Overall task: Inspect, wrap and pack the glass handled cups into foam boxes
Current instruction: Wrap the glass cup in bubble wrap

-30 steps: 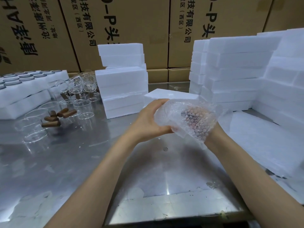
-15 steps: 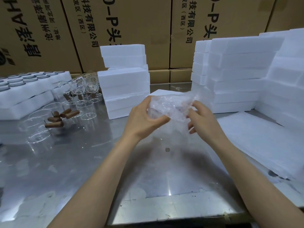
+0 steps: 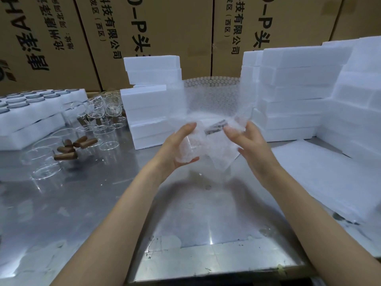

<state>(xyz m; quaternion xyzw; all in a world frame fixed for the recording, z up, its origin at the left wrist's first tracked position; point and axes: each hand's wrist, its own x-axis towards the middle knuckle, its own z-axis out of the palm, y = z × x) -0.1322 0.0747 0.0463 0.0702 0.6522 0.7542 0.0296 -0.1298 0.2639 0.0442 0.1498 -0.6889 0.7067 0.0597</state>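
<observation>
Since half a second ago the bubble wrap has been opened out: its far flap now stands up above the fingers, where before it was bunched between the hands. The left hand holds the glass cup, fingers curled over its top and thumb under its base, the wrap lying between palm and glass. The cup lies tilted, its dark handle pointing toward the right hand. The right hand's fingers pinch the wrap's edge just beside the handle. Both hands hang above the steel worktop. Left of the left fingers lie bare glass cups and brown handles. Behind and right of the fingers stand stacked foam boxes, before cardboard cartons.
</observation>
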